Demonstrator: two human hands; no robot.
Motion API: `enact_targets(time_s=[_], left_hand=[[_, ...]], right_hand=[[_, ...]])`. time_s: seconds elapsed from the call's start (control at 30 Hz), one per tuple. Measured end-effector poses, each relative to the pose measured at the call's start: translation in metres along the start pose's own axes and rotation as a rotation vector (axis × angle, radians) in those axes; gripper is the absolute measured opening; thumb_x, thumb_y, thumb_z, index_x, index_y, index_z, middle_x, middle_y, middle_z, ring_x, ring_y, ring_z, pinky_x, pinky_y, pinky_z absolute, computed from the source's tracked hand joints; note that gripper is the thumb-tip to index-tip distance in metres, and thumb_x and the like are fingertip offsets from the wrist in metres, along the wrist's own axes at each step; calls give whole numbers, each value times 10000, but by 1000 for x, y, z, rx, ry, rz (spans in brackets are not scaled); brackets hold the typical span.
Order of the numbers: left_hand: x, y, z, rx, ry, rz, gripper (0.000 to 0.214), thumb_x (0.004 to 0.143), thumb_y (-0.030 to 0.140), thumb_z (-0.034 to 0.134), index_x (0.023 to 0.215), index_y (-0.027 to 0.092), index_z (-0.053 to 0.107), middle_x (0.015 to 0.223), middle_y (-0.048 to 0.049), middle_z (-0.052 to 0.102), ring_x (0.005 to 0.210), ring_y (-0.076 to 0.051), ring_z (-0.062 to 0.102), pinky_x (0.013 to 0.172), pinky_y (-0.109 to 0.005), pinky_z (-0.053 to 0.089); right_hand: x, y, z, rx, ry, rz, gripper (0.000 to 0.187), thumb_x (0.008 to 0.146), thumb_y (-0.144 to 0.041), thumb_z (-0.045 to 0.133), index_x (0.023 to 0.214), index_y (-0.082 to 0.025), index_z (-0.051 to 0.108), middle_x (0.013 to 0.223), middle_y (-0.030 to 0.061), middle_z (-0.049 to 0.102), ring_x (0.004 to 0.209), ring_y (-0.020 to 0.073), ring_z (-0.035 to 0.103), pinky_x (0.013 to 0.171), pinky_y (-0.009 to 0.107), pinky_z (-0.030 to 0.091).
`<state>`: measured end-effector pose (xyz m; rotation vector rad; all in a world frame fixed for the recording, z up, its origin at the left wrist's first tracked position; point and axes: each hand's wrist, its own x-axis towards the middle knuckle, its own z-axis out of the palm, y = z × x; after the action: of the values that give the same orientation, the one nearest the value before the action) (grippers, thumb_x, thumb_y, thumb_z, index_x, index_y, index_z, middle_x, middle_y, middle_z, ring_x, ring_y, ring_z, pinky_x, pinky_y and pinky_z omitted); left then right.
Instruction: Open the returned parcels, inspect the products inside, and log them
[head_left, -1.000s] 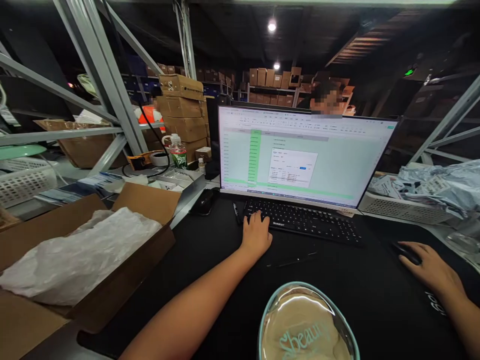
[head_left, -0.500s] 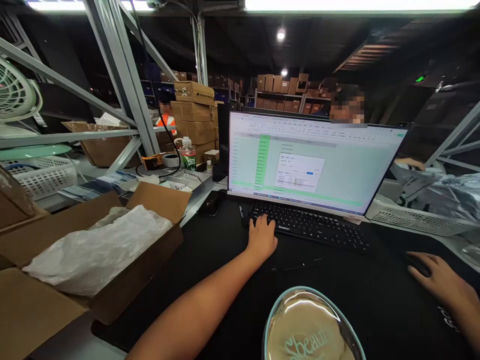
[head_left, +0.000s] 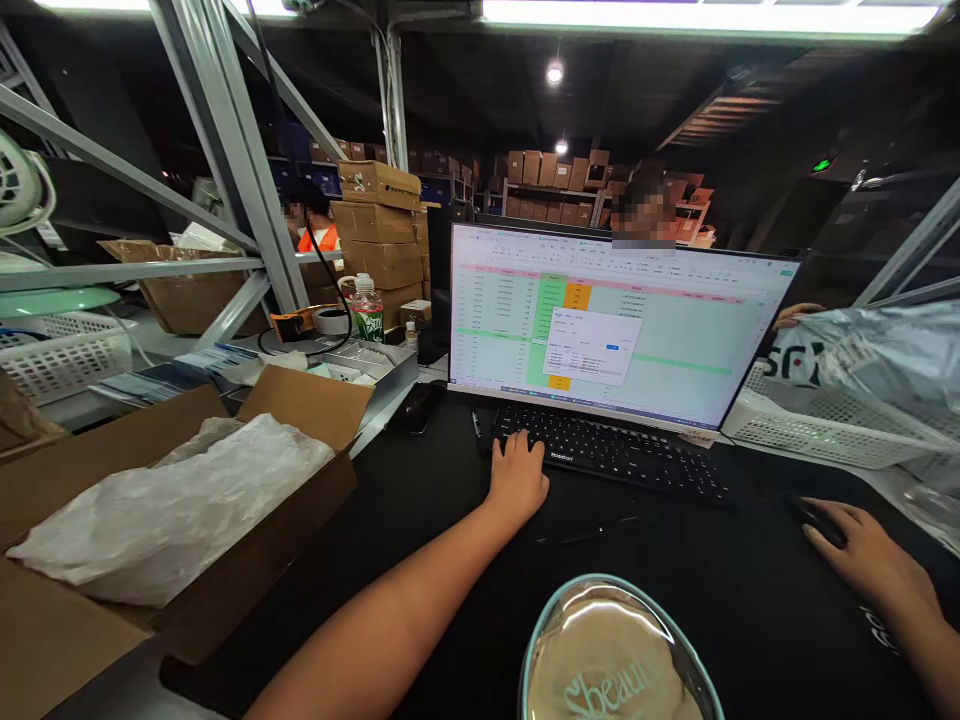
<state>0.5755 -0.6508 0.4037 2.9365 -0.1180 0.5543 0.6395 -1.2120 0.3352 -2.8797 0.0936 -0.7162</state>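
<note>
My left hand (head_left: 519, 475) rests on the left end of a black keyboard (head_left: 615, 455), fingers spread over the keys and holding nothing. Far to the right, my right hand (head_left: 874, 550) curves around a black computer mouse (head_left: 825, 522) on the dark desk mat (head_left: 450, 590). Behind the keyboard stands a monitor (head_left: 675, 340) with a spreadsheet in green, orange and pink, and a small dialog window over it. A thin dark pen-like stick (head_left: 589, 532) lies in front of the keyboard.
An open cardboard box (head_left: 262, 540) holding white plastic wrap is at left. A clear-topped pouch (head_left: 611, 650) with lettering sits in front. White baskets stand both sides; the right one (head_left: 832, 430) holds plastic bags. A bottle (head_left: 367, 310) and stacked cartons (head_left: 382, 220) are behind. Two people are beyond.
The spreadsheet now displays pink and orange cells beside the green column. My view has shifted slightly; both hands keep their places. The plastic bags and the person behind the monitor have moved.
</note>
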Motion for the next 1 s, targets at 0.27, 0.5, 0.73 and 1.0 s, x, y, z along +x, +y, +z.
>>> enact_targets(time_s=[0.27,0.5,0.73,1.0], left_hand=[[0,1,0,16,-7,-9,427,856,213,595,1283,190,581,1500,-177,468,1394,-320,422,1181,-576,296],[0,3,-3,28,-21,-12,422,859,222,602,1278,186,583,1503,-182,465,1392,-320,426,1175,-581,305],[0,4,-3,36,-15,-7,456,853,200,574,1307,170,574,1510,-200,457,1399,-332,416,1176,-590,290],[5,5,-6,29,-46,-12,635,838,228,578,1455,146,451,1598,-244,293,1413,-382,358,1109,-564,356]], right_hand=[[3,4,7,129,26,-29,542,776,-641,441,1194,-333,599,1228,113,601,1282,363,547,1114,477,395],[1,-2,-1,63,-58,22,589,822,-671,383,1248,-318,586,1300,134,565,1322,335,518,1122,435,395],[1,-8,-4,26,-45,2,578,868,-597,363,1294,-258,557,1281,136,569,1314,311,499,1142,402,357],[-5,-19,-15,-17,-82,59,594,924,-559,385,1387,-221,539,1353,136,514,1276,283,506,1105,367,356]])
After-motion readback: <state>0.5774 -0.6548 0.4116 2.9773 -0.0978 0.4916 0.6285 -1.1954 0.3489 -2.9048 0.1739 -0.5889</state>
